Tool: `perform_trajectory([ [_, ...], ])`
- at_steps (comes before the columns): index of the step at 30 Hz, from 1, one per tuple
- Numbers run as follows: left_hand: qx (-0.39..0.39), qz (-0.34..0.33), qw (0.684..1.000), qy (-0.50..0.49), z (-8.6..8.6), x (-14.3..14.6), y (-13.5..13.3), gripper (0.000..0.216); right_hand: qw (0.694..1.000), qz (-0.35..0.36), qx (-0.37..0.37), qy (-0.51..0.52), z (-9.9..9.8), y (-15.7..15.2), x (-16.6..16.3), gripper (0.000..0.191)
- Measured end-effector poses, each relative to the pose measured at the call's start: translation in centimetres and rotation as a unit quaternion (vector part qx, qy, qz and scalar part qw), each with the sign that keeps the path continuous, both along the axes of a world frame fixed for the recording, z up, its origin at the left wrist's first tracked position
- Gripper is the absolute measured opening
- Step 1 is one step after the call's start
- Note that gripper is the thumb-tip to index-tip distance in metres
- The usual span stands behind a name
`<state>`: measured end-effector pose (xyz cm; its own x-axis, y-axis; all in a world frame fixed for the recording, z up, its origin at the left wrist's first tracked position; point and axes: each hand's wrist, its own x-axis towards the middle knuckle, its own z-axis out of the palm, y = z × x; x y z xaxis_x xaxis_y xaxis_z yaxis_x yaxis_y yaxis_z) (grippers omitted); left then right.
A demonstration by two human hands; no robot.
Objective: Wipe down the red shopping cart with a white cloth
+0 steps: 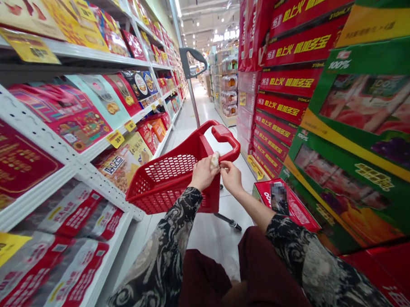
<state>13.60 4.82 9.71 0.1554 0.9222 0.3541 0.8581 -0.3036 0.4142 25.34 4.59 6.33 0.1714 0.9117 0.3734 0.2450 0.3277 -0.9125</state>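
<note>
A red plastic shopping basket trolley (172,171) with slotted sides stands in front of me, tilted in view. My left hand (205,172) rests at its near rim, fingers closed on a small crumpled whitish wad (215,160) that looks like tissue or a wipe. The wad presses against the base of the red handle (230,141). Just below that handle, my right hand (231,177) is closed in a pinch, its fingertips close to the wad. What those fingertips hold, if anything, is too small to make out.
Shelves of packaged snacks (84,109) line the left. On the right rise stacks of red drink cartons (283,82) and green juice boxes (367,133). A red box (301,210) sits low near my right forearm. The trolley's grey pull handle (184,64) points up the aisle floor (201,99).
</note>
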Motion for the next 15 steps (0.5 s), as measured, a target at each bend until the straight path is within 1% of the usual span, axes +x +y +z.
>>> perform_trajectory([
  [1,0.011,0.010,1.000,0.021,-0.1,0.2,-0.1,0.049,0.996,-0.014,0.053,-0.067,0.6,-0.1,0.6,0.027],
  [2,0.023,0.013,0.999,0.036,-0.2,0.4,-0.1,0.049,0.985,-0.025,0.102,-0.135,1.3,-0.1,1.1,0.031],
  [3,0.038,0.014,0.998,0.045,-0.2,0.7,0.0,0.048,0.970,-0.031,0.135,-0.199,2.1,0.1,1.5,0.033],
  [4,0.053,0.017,0.997,0.050,-0.3,1.1,0.1,0.047,0.954,-0.033,0.149,-0.257,2.8,0.3,1.7,0.034],
  [5,0.067,0.022,0.996,0.051,-0.3,1.3,0.3,0.044,0.939,-0.032,0.147,-0.309,3.3,0.7,1.9,0.034],
  [7,0.086,0.043,0.994,0.044,-0.5,1.6,0.6,0.035,0.913,-0.028,0.126,-0.387,3.9,1.3,1.9,0.031],
  [9,0.098,0.063,0.993,0.033,-1.2,0.9,0.5,0.028,0.898,-0.026,0.115,-0.423,3.7,1.8,1.8,0.030],
  [10,0.104,0.074,0.992,0.023,-1.8,0.1,0.3,0.025,0.897,-0.027,0.115,-0.427,3.4,1.9,1.8,0.030],
  [13,0.123,0.116,0.985,-0.029,-3.9,-3.3,-1.0,0.022,0.902,-0.032,0.115,-0.415,2.5,1.6,1.6,0.031],
  [15,0.127,0.146,0.979,-0.066,-5.1,-5.2,-1.9,0.026,0.904,-0.038,0.115,-0.409,2.2,1.1,1.4,0.032],
])
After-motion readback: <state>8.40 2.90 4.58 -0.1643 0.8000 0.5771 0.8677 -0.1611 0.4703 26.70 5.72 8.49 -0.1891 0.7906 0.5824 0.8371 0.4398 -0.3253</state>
